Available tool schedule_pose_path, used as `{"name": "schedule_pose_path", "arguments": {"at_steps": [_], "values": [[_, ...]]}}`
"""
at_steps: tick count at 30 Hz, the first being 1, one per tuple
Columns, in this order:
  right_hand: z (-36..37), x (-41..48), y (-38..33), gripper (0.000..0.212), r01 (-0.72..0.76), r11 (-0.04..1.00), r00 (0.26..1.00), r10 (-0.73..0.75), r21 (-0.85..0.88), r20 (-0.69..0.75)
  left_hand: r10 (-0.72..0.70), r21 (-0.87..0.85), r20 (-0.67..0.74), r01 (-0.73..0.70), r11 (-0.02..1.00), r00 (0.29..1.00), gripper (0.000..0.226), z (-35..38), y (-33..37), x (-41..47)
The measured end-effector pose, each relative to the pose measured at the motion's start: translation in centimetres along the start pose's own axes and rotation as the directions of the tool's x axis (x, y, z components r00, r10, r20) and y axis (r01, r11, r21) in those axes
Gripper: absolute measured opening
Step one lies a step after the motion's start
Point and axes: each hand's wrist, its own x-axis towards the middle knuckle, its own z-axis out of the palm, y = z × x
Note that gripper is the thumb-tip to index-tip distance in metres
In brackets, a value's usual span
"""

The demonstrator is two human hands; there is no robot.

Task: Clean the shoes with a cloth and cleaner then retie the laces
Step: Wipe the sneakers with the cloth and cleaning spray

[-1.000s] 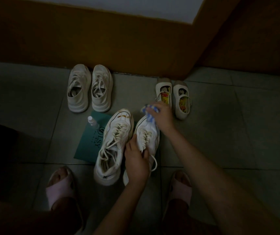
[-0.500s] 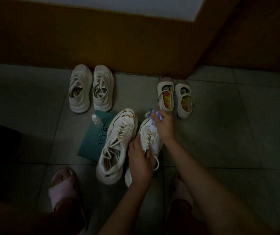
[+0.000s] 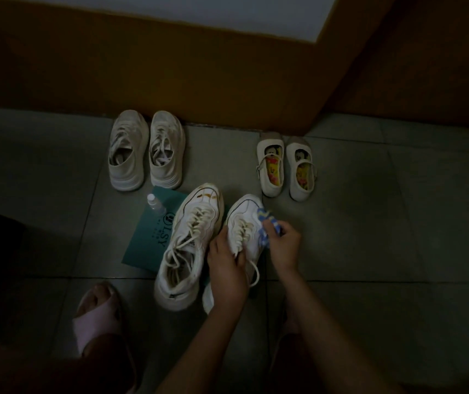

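Two white lace-up sneakers lie on the tiled floor in front of me. The left sneaker (image 3: 187, 245) rests partly on a teal bag (image 3: 150, 237). My left hand (image 3: 227, 268) grips the right sneaker (image 3: 244, 220) at its laces and tongue. My right hand (image 3: 283, 245) presses a blue-and-white cloth (image 3: 266, 223) against that sneaker's right side. A small clear cleaner bottle (image 3: 155, 204) lies on the bag's far corner.
A worn white pair of sneakers (image 3: 146, 150) stands by the brown wall base (image 3: 170, 89). A small pair of strap shoes with cartoon insoles (image 3: 285, 166) sits to the right. My feet in pink slippers (image 3: 96, 317) are near the bottom.
My right hand with the cloth has slid from the sneaker's toe back along its right side, toward me. The left hand keeps its grip.
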Motion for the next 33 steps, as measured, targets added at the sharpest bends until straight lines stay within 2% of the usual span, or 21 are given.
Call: {"name": "schedule_pose_path", "arguments": {"at_steps": [3,6,8,9,10,12,16,20,26,29,33], "values": [[0.1,0.1,-0.5,0.027,-0.039,0.999,0.999,0.038,0.02,0.03,-0.018,-0.006,-0.022,0.018,1.0,1.0,0.051,0.1,0.1,0.1],[1.3,1.4,-1.9,0.032,-0.019,0.999,0.992,0.023,-0.029,0.127,-0.074,-0.03,-0.07,0.072,0.997,0.995,0.053,0.0,0.4,0.3],[2.2,2.4,-2.8,0.009,-0.019,0.999,0.977,0.025,-0.031,0.212,-0.105,-0.031,-0.084,0.103,0.994,0.991,0.054,-0.1,0.5,0.5],[2.5,2.9,-3.2,0.012,-0.023,0.999,0.971,0.029,-0.027,0.236,-0.114,-0.031,-0.082,0.111,0.993,0.99,0.054,-0.2,0.4,0.5],[2.8,3.4,-3.5,0.028,-0.019,1.0,0.968,0.022,-0.017,0.249,-0.116,-0.037,-0.08,0.114,0.993,0.99,0.054,-0.2,0.4,0.5],[3.3,4.2,-4.1,0.034,0.059,0.998,0.96,-0.048,-0.031,0.276,-0.11,-0.045,-0.078,0.107,0.993,0.991,0.053,-0.2,0.3,0.5],[3.9,4.3,-3.9,0.025,0.171,0.98,0.938,-0.129,-0.105,0.322,-0.114,-0.045,-0.068,0.111,0.993,0.991,0.051,-0.1,0.2,0.5],[3.1,3.1,-2.9,0.023,0.142,0.984,0.955,-0.108,-0.108,0.278,-0.117,-0.029,-0.066,0.115,0.993,0.991,0.051,-0.1,0.2,0.8],[1.2,-1.5,-0.4,0.012,0.102,0.988,0.99,-0.09,-0.112,0.105,-0.123,-0.026,-0.043,0.122,0.992,0.992,0.05,-0.3,0.2,0.8],[0.3,-4.3,1.2,0.008,-0.018,0.998,0.999,0.021,-0.063,0.048,-0.138,-0.013,-0.003,0.138,0.99,0.99,0.052,-0.5,0.2,0.9],[-0.7,-6.3,1.8,0.006,-0.164,0.986,0.985,0.162,0.029,0.055,-0.164,0.051,0.082,0.16,0.986,0.983,0.063,-1.0,0.8,0.8]]}}
